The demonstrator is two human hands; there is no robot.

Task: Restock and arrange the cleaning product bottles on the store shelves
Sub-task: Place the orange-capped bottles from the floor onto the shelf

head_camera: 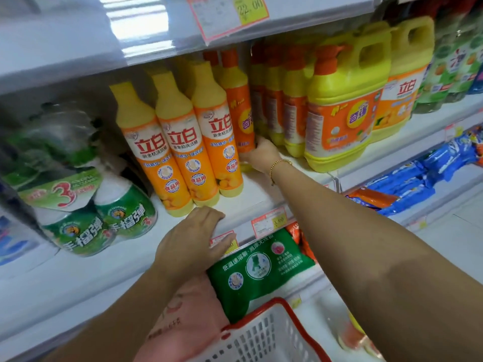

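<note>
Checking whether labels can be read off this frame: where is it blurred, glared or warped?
Head view: strong glare streaks the upper shelf front; the green bottles near the left edge are smeared; the three yellow bottles have sharp labels, and the orange bottle beside them reads fairly clearly; the price tag up top is blurred; the wide lens bows the shelf lines.

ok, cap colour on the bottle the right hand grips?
Orange-red cap on the bottle; head view.

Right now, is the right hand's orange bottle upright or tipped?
Upright: orange bottle stands cap-up on the shelf, right hand gripping it low.
</note>
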